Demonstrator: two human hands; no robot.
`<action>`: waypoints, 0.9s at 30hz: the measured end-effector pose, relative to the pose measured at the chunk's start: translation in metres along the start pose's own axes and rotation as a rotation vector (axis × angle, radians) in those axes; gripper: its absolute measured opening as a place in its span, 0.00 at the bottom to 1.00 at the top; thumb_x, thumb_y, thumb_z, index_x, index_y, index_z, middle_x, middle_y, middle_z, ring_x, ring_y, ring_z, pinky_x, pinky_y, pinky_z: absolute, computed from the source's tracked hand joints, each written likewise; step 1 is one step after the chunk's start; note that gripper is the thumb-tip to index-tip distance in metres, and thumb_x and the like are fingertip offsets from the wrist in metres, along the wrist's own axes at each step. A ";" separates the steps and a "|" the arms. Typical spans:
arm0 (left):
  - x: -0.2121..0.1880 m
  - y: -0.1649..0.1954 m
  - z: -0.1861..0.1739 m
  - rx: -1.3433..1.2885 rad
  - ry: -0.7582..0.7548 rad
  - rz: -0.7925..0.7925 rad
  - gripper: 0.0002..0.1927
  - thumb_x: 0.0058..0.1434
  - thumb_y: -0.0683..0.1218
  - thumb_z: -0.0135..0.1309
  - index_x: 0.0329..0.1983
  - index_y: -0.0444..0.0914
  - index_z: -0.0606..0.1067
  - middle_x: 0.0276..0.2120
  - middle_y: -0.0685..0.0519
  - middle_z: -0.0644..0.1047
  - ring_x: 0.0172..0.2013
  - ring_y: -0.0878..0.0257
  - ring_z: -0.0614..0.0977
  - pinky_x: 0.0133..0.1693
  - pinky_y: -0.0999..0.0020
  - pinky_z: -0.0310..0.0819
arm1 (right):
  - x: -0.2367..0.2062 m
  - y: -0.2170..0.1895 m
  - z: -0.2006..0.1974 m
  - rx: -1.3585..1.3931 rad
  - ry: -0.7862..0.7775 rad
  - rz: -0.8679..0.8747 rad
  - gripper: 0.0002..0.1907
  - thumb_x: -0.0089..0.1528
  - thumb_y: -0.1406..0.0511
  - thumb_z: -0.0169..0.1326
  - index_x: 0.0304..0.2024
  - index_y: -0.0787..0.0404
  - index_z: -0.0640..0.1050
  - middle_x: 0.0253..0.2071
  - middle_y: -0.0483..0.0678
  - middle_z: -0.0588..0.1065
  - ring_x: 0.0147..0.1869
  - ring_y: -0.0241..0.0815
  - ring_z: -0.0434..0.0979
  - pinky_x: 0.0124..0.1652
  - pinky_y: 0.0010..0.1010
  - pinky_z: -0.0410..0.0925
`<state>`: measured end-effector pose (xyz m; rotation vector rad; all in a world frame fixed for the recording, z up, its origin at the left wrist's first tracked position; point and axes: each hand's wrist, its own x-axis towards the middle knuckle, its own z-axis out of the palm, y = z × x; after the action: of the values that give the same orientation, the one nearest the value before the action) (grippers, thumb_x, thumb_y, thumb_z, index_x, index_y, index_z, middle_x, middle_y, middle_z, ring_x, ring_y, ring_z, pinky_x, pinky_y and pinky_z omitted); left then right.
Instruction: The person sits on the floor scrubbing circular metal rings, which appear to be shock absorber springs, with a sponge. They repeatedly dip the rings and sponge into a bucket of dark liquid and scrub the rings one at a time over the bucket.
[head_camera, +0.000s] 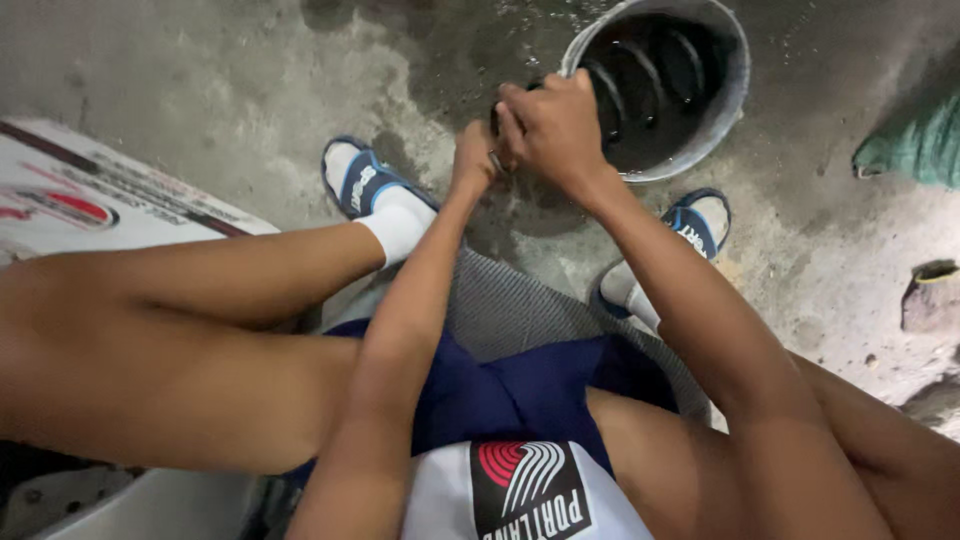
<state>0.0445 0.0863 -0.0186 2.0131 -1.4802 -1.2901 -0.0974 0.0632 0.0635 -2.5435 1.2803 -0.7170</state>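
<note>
Head view: we are sitting over a wet concrete floor, both hands working at the rim of a grey bucket of dark water. Our left hand is pinching something small, unclear what. Our right hand is curling shut over a dark object, apparently mid-wash.

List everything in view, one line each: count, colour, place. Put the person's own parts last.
Metal basin: one, grey, top centre on the floor, dark liquid inside.
Concrete floor: grey, wet near the basin.
Board: one, white with red print, left.
Green bag: one, right edge.
Grey mat: one, under the legs.
Slippers: two, blue, over white socks.
Shorts: one, dark blue.
Left hand: at the basin rim, against the right.
Right hand: closed over something small and dark, unclear.
</note>
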 end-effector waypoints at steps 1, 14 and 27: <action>-0.005 -0.004 0.001 -0.025 0.019 -0.037 0.20 0.56 0.57 0.61 0.34 0.33 0.79 0.34 0.33 0.79 0.40 0.39 0.83 0.38 0.49 0.76 | 0.001 0.000 0.000 0.029 0.005 -0.010 0.09 0.66 0.60 0.60 0.44 0.58 0.83 0.25 0.48 0.76 0.33 0.51 0.73 0.40 0.46 0.60; -0.015 -0.007 -0.003 -0.075 0.085 0.007 0.14 0.49 0.46 0.65 0.26 0.30 0.76 0.22 0.37 0.78 0.28 0.46 0.83 0.27 0.50 0.72 | 0.004 0.002 0.004 0.059 0.015 0.028 0.09 0.64 0.60 0.58 0.33 0.56 0.81 0.23 0.51 0.74 0.34 0.52 0.74 0.41 0.46 0.61; 0.025 0.027 -0.035 0.233 0.134 0.180 0.16 0.59 0.50 0.62 0.25 0.32 0.79 0.24 0.39 0.77 0.27 0.46 0.80 0.31 0.51 0.73 | 0.021 -0.008 0.006 -0.015 0.100 0.095 0.10 0.63 0.59 0.58 0.30 0.55 0.80 0.22 0.51 0.75 0.33 0.53 0.76 0.40 0.47 0.62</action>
<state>0.0581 0.0446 0.0077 2.0045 -1.7688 -0.9300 -0.0788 0.0512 0.0684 -2.4669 1.4321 -0.8263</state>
